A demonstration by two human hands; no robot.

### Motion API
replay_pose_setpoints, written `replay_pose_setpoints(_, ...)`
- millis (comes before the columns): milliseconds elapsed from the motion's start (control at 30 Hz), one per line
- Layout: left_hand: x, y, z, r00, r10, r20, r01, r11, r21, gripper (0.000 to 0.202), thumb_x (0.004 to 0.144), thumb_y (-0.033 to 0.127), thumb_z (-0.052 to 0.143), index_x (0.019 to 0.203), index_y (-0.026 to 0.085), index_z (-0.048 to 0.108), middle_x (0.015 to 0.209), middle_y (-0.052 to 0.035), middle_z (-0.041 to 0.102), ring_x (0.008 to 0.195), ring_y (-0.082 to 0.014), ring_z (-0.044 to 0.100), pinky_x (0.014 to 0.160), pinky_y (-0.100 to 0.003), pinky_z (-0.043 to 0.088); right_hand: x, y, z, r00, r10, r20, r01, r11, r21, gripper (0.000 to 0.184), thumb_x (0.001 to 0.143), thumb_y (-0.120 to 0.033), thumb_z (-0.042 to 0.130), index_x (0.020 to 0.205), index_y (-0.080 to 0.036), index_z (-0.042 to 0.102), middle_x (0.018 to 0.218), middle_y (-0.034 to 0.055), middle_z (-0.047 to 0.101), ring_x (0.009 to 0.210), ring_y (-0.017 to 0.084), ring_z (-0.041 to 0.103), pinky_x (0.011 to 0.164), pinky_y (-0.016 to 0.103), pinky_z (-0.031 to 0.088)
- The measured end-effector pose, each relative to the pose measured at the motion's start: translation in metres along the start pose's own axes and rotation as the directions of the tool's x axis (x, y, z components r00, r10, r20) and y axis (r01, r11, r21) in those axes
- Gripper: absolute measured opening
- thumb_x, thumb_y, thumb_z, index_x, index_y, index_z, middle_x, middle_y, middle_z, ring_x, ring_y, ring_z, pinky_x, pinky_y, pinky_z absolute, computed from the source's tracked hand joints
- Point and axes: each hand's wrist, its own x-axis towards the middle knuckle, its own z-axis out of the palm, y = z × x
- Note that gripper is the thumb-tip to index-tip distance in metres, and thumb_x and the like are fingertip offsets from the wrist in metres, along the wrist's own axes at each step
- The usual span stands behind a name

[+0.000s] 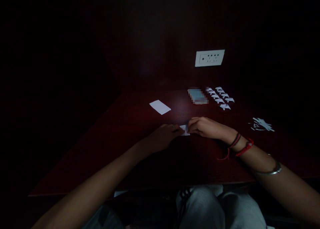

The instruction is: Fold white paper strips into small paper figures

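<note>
A small piece of white paper (185, 130) lies on the dark red table between my hands, partly covered by fingers. From the left, my left hand (168, 134) presses its fingertips on the paper's edge; a ring shows on one finger. My right hand (202, 126) has its fingers bent together at the paper's right side, seemingly pinching its edge. Bracelets circle the right wrist and forearm. Beyond the hands, a flat white paper sheet (160, 107) rests on the table.
A blurred, phone-like flat object (197, 96) lies at the back. Right of it, several small folded paper pieces (225, 107) form two rows. Thin paper scraps (263, 124) are heaped at the right. A socket panel (209, 58) sits on the wall. The table's front edge (155, 188) is above my legs.
</note>
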Motion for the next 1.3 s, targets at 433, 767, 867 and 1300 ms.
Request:
replay_pose_setpoints(433, 0.001, 0.0, -0.001, 1.0, 0.002, -0.011, -0.002, 1.0, 0.002, 0.047, 0.076, 0.003, 0.037, 0.118, 0.024, 0.038, 0.115, -0.0023, 0.045, 0.101, -0.0156, 0.044, 0.087, -0.031, 0.03, -0.002, -0.005, 0.003, 0.993, 0.113, -0.029, -0.115, 0.989, -0.098, 0.027, 0.072, -0.008, 0.046, 0.089, -0.019, 0.064, 0.086, 0.0042, 0.061, 0.079, 0.014, 0.055, 0.073, 0.025, 0.04)
replay_pose_setpoints(767, 0.0, -0.002, 0.001, 1.0, 0.012, -0.014, -0.012, 1.0, -0.016, 0.054, 0.073, -0.001, 0.037, 0.12, 0.024, 0.036, 0.124, -0.0014, 0.041, 0.11, -0.0146, 0.039, 0.09, -0.031, 0.028, -0.01, -0.002, -0.011, 0.993, 0.116, 0.003, -0.115, 0.986, -0.121, 0.023, 0.069, -0.009, 0.048, 0.08, -0.02, 0.066, 0.081, 0.0026, 0.061, 0.076, 0.014, 0.055, 0.073, 0.026, 0.04)
replay_pose_setpoints(867, -0.002, -0.006, 0.002, 1.0, 0.002, -0.009, -0.003, 1.0, -0.027, 0.056, 0.072, -0.003, 0.036, 0.121, 0.026, 0.035, 0.126, -0.0011, 0.039, 0.113, -0.0149, 0.036, 0.09, -0.033, 0.029, -0.014, 0.005, -0.014, 0.988, 0.144, -0.051, -0.149, 0.984, -0.095, 0.025, 0.073, -0.012, 0.046, 0.089, -0.019, 0.064, 0.089, 0.0032, 0.059, 0.078, 0.014, 0.055, 0.073, 0.025, 0.041)
replay_pose_setpoints(1300, 0.0, -0.023, 0.008, 0.995, 0.078, -0.061, -0.081, 0.995, -0.049, 0.067, 0.063, -0.009, 0.033, 0.118, 0.029, 0.038, 0.124, 0.0022, 0.041, 0.115, -0.0158, 0.032, 0.087, -0.034, 0.029, -0.004, 0.014, 0.003, 0.991, 0.115, -0.072, -0.113, 0.993, 0.036, 0.024, 0.082, -0.022, 0.043, 0.097, -0.018, 0.06, 0.085, 0.0053, 0.059, 0.077, 0.012, 0.055, 0.07, 0.024, 0.041)
